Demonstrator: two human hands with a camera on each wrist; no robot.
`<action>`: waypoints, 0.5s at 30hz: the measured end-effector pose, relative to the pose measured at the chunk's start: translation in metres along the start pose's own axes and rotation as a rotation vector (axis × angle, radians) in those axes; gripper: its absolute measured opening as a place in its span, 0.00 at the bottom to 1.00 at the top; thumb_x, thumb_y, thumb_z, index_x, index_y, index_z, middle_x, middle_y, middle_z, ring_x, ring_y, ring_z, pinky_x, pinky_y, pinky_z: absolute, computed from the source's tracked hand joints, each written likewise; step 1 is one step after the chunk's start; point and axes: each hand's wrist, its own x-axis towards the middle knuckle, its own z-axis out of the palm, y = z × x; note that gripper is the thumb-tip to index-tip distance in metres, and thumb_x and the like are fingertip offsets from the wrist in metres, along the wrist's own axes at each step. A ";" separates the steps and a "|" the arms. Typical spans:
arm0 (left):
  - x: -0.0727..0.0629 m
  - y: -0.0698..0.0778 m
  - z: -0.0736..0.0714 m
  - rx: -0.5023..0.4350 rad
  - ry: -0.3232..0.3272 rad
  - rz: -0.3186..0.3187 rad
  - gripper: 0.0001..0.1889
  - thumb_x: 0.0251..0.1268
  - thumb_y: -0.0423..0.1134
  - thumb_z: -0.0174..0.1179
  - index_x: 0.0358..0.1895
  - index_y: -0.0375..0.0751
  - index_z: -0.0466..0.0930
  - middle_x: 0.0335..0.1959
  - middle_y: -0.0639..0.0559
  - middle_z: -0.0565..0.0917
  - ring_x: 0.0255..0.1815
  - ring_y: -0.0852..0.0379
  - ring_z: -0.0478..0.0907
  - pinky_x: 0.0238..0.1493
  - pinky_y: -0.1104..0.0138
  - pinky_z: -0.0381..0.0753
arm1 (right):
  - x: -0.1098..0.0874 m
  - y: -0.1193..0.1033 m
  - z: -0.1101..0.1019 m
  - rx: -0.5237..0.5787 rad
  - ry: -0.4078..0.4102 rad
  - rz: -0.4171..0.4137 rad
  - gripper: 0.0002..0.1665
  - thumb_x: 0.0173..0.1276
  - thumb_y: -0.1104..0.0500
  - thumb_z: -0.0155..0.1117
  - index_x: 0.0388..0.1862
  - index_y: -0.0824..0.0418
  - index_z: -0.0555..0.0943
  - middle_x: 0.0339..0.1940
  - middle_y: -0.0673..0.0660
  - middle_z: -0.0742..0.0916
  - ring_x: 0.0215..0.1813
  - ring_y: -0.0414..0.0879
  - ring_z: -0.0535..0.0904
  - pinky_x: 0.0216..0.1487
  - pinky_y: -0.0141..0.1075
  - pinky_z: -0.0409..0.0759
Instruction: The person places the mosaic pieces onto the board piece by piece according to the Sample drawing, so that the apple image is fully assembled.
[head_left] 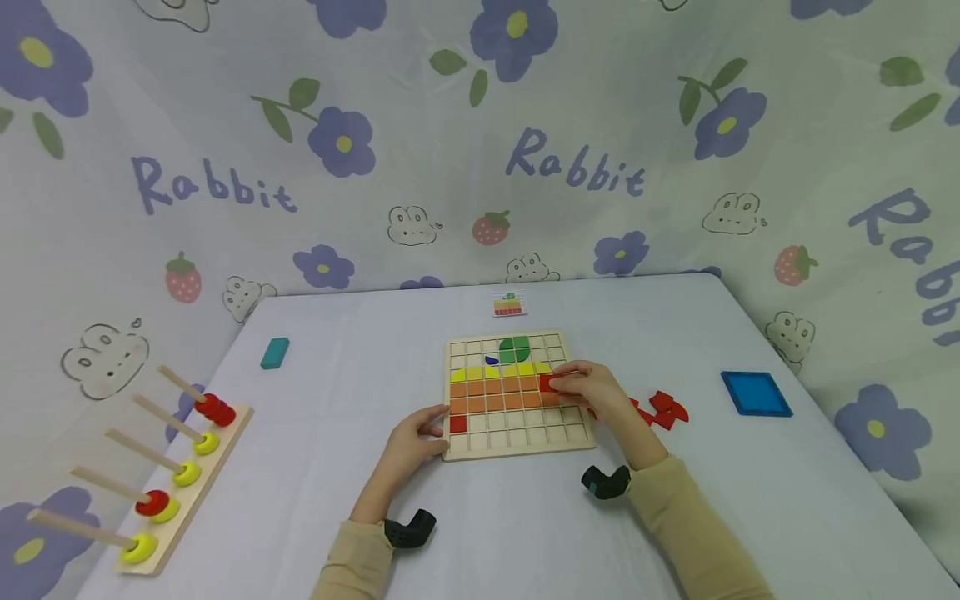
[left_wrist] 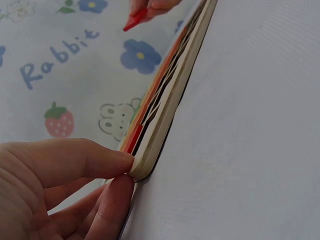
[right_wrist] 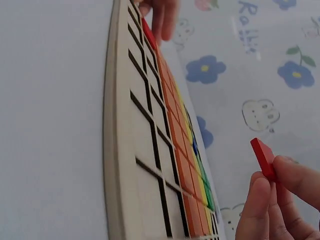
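Observation:
A wooden grid board [head_left: 517, 442] lies on the table, filled with rows of yellow and orange tiles, a green shape [head_left: 514, 349] and a small blue piece [head_left: 492, 361]. One red square tile [head_left: 458, 424] sits in the row below the orange ones, at the left end. My left hand [head_left: 408, 446] holds the board's left edge near its front corner, thumb and finger gripping it in the left wrist view. Above the board's right side, my right hand [head_left: 596, 392] pinches a red tile [right_wrist: 262, 157] between thumb and fingers, raised off the grid.
Several loose red pieces [head_left: 663, 408] lie right of the board, partly behind my right hand. A picture card [head_left: 510, 304] stands behind the board. Farther right is a blue tray [head_left: 756, 393]. At left are a teal block [head_left: 275, 352] and a peg stand [head_left: 195, 492] with rings.

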 end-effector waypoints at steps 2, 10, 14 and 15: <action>-0.001 -0.001 -0.001 -0.003 0.002 -0.004 0.30 0.45 0.28 0.63 0.58 0.44 0.75 0.33 0.48 0.78 0.27 0.57 0.70 0.25 0.69 0.71 | 0.001 0.003 0.014 -0.013 -0.017 0.001 0.21 0.59 0.66 0.64 0.50 0.73 0.74 0.41 0.58 0.82 0.33 0.41 0.81 0.39 0.33 0.80; -0.002 -0.002 -0.002 -0.011 -0.009 -0.008 0.29 0.46 0.29 0.63 0.58 0.45 0.75 0.34 0.48 0.78 0.27 0.58 0.70 0.25 0.68 0.71 | 0.003 0.015 0.055 -0.067 -0.031 0.019 0.17 0.57 0.64 0.66 0.45 0.71 0.79 0.40 0.59 0.82 0.33 0.44 0.81 0.40 0.36 0.80; -0.002 -0.001 -0.003 -0.001 -0.011 0.002 0.29 0.47 0.30 0.63 0.59 0.46 0.75 0.35 0.48 0.78 0.29 0.57 0.71 0.26 0.68 0.72 | 0.002 0.019 0.072 -0.068 -0.057 -0.006 0.13 0.56 0.66 0.66 0.40 0.71 0.80 0.36 0.58 0.83 0.30 0.45 0.82 0.37 0.37 0.81; -0.002 0.000 -0.003 0.000 -0.007 0.001 0.29 0.46 0.30 0.64 0.59 0.46 0.75 0.35 0.48 0.79 0.29 0.57 0.71 0.27 0.68 0.72 | 0.002 0.020 0.076 -0.066 -0.069 -0.010 0.12 0.56 0.67 0.66 0.40 0.72 0.80 0.36 0.59 0.83 0.29 0.45 0.82 0.36 0.37 0.81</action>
